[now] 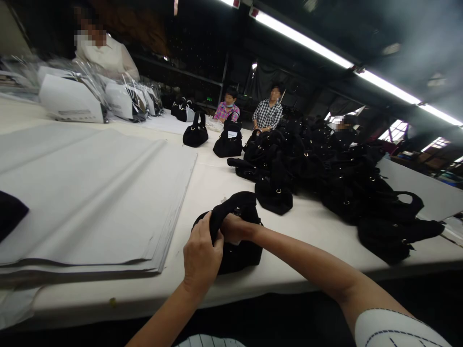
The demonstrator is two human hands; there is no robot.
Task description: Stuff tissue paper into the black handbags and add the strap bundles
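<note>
A black fabric handbag [240, 258] stands near the front edge of the table, right in front of me. My left hand [202, 248] is closed around the left side of its upper rim and strap, thumb toward me. Into the bag's opening reaches my right hand [233, 227], passing under the raised handle. Its fingers are hidden inside the bag, so what they touch does not show. A little white shows at the opening below my right wrist.
Large white paper sheets [97, 193] lie stacked at left. A heap of black handbags [307, 159] covers the right side. Single bags [195, 135] stand farther back. Plastic-wrapped bags [72, 96] stand at far left, a person [108, 58] behind them. Other people [267, 113] are across the table.
</note>
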